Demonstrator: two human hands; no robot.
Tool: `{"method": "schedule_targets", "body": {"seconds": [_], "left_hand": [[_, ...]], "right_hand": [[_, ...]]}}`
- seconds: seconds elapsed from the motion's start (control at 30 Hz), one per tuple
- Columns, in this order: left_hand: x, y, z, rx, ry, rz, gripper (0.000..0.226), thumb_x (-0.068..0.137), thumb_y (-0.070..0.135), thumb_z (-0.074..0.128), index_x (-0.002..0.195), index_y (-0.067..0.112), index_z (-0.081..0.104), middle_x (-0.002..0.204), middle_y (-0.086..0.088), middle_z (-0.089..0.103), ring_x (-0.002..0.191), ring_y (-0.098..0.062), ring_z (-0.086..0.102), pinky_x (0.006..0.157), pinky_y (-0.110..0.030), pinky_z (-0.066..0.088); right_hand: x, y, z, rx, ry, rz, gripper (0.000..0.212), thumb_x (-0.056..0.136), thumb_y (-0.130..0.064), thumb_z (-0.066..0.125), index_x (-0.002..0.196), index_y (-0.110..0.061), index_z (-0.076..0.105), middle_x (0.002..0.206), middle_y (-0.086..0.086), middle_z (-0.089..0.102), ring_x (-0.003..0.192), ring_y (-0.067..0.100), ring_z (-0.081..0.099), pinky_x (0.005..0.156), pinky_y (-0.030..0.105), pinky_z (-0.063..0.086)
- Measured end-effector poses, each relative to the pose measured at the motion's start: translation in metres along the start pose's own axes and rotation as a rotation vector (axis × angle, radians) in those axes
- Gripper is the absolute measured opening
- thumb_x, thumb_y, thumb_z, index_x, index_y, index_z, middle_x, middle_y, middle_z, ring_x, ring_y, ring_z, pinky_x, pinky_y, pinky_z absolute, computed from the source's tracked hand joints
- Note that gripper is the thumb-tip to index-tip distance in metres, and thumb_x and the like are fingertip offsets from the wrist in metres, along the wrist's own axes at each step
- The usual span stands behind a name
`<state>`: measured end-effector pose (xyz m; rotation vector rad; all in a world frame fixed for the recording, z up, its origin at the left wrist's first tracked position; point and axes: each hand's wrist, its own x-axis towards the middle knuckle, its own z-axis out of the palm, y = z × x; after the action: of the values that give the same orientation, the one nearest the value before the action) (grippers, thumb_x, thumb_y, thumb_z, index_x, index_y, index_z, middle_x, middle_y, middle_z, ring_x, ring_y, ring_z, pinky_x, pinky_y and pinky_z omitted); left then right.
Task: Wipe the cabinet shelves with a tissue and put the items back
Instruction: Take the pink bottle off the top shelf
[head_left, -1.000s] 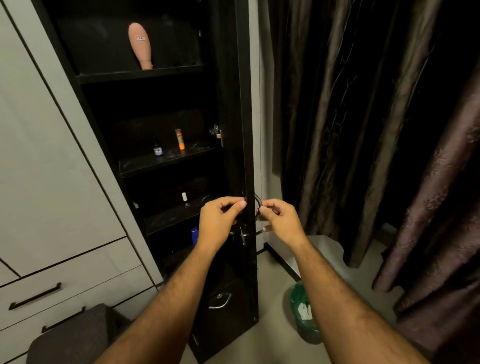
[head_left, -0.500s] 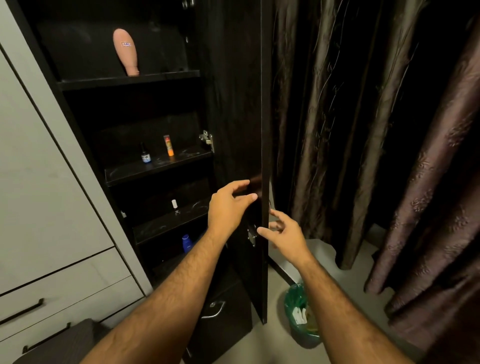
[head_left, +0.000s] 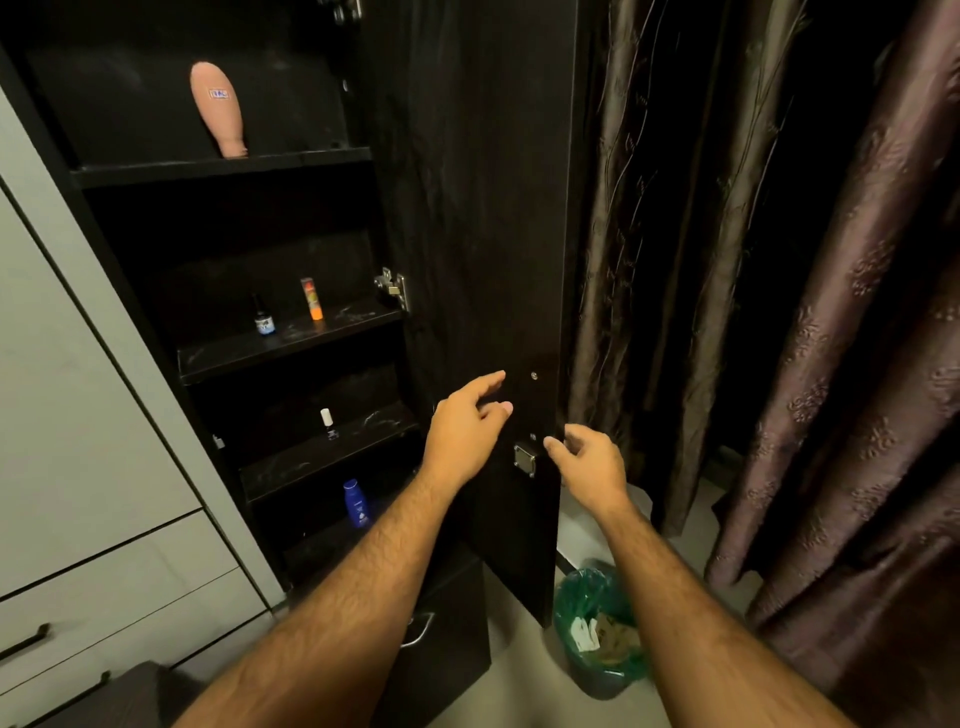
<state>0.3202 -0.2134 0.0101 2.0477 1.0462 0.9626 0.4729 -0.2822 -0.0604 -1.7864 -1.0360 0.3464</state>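
Note:
The tall black cabinet stands open, its door (head_left: 483, 208) swung toward me. A pink tube (head_left: 218, 106) stands on the top shelf (head_left: 218, 166). On the shelf below are a small dark bottle (head_left: 264, 317) and an orange tube (head_left: 311, 299). A white-capped bottle (head_left: 327, 423) sits lower, and a blue bottle (head_left: 356, 503) lower still. My left hand (head_left: 465, 431) hovers at the door's inner face, fingers relaxed, holding nothing. My right hand (head_left: 587, 462) is at the door's edge beside the metal lock plate (head_left: 524, 460), fingers loosely curled. No tissue is visible.
A green-lined waste bin (head_left: 597, 629) with paper scraps stands on the floor under the door's edge. Brown curtains (head_left: 779, 312) hang on the right. A grey wardrobe with drawers (head_left: 93, 582) is on the left, and a black drawer with a metal handle (head_left: 421, 629) sits below the shelves.
The cabinet door has swung further open toward me. My right hand has let go of the key or handle at the door's edge, and both hands have drawn slightly apart.

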Motion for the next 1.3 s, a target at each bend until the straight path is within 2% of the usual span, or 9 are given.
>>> {"method": "schedule_targets", "body": {"seconds": [0.1, 0.2, 0.3, 0.43, 0.53, 0.8, 0.9, 1.17, 1.3], "left_hand": [[-0.001, -0.005, 0.003, 0.000, -0.015, -0.001, 0.044, 0.089, 0.027, 0.064, 0.133, 0.031, 0.055, 0.085, 0.029, 0.058, 0.088, 0.016, 0.055, 0.100, -0.028, 0.046], [-0.003, -0.009, 0.000, 0.005, -0.022, -0.012, 0.045, 0.090, 0.029, 0.064, 0.134, 0.030, 0.053, 0.118, 0.018, 0.062, 0.100, 0.009, 0.055, 0.100, -0.028, 0.046], [-0.006, -0.015, -0.004, 0.011, -0.030, -0.036, 0.046, 0.091, 0.029, 0.063, 0.135, 0.030, 0.052, 0.132, 0.009, 0.058, 0.109, 0.004, 0.054, 0.102, -0.028, 0.044], [-0.010, -0.028, -0.011, -0.008, -0.034, -0.069, 0.045, 0.091, 0.030, 0.063, 0.135, 0.029, 0.052, 0.132, 0.009, 0.058, 0.110, 0.002, 0.055, 0.101, -0.026, 0.044], [-0.014, -0.039, -0.018, -0.031, -0.026, -0.091, 0.044, 0.091, 0.031, 0.063, 0.134, 0.029, 0.053, 0.130, 0.009, 0.059, 0.111, 0.001, 0.057, 0.100, -0.027, 0.045], [-0.025, -0.077, -0.062, 0.050, -0.015, -0.082, 0.042, 0.090, 0.032, 0.063, 0.131, 0.027, 0.057, 0.127, 0.007, 0.063, 0.113, -0.004, 0.058, 0.100, -0.032, 0.048], [-0.031, -0.097, -0.090, 0.063, 0.008, -0.107, 0.041, 0.090, 0.032, 0.063, 0.131, 0.027, 0.058, 0.127, 0.007, 0.062, 0.115, -0.005, 0.057, 0.101, -0.031, 0.047], [-0.036, -0.133, -0.161, 0.063, 0.083, -0.129, 0.042, 0.091, 0.030, 0.062, 0.133, 0.025, 0.055, 0.127, 0.004, 0.062, 0.117, -0.008, 0.057, 0.094, -0.019, 0.040], [-0.035, -0.148, -0.188, 0.051, 0.097, -0.113, 0.042, 0.092, 0.031, 0.061, 0.132, 0.024, 0.056, 0.128, 0.002, 0.062, 0.118, -0.010, 0.057, 0.099, -0.025, 0.044]], "right_hand": [[0.003, 0.007, -0.002, 0.006, 0.047, 0.011, 0.017, 0.091, -0.031, 0.064, 0.076, -0.024, 0.067, 0.066, -0.008, 0.067, 0.064, 0.007, 0.063, 0.065, 0.032, 0.054], [0.000, 0.010, 0.002, 0.005, 0.064, 0.023, 0.021, 0.091, -0.033, 0.065, 0.071, -0.026, 0.063, 0.060, -0.011, 0.061, 0.058, 0.002, 0.057, 0.058, 0.024, 0.043], [-0.007, 0.012, 0.010, 0.001, 0.108, 0.070, 0.013, 0.091, -0.034, 0.065, 0.083, -0.023, 0.066, 0.069, -0.012, 0.064, 0.067, 0.005, 0.060, 0.063, 0.027, 0.047], [-0.025, 0.020, 0.020, -0.047, 0.247, 0.266, 0.029, 0.090, -0.037, 0.065, 0.072, -0.016, 0.058, 0.070, -0.003, 0.062, 0.066, 0.014, 0.058, 0.062, 0.030, 0.048], [-0.041, 0.016, 0.031, -0.118, 0.323, 0.258, 0.034, 0.092, -0.036, 0.061, 0.066, -0.017, 0.051, 0.067, 0.000, 0.059, 0.061, 0.015, 0.055, 0.052, 0.027, 0.041], [-0.039, -0.041, 0.062, -0.157, 0.157, -0.015, 0.028, 0.089, -0.042, 0.063, 0.067, -0.025, 0.056, 0.071, -0.008, 0.059, 0.066, 0.004, 0.055, 0.057, 0.021, 0.039], [-0.039, -0.059, 0.082, -0.144, 0.114, -0.054, 0.023, 0.088, -0.046, 0.063, 0.073, -0.027, 0.060, 0.074, -0.009, 0.061, 0.068, 0.005, 0.058, 0.060, 0.024, 0.047], [-0.044, -0.103, 0.139, -0.068, -0.041, -0.090, 0.019, 0.087, -0.045, 0.066, 0.078, -0.028, 0.064, 0.083, -0.009, 0.064, 0.073, 0.007, 0.063, 0.066, 0.026, 0.054], [-0.046, -0.121, 0.159, -0.040, -0.047, -0.091, 0.020, 0.088, -0.042, 0.065, 0.075, -0.027, 0.063, 0.081, -0.007, 0.064, 0.073, 0.007, 0.062, 0.065, 0.024, 0.051]]}}
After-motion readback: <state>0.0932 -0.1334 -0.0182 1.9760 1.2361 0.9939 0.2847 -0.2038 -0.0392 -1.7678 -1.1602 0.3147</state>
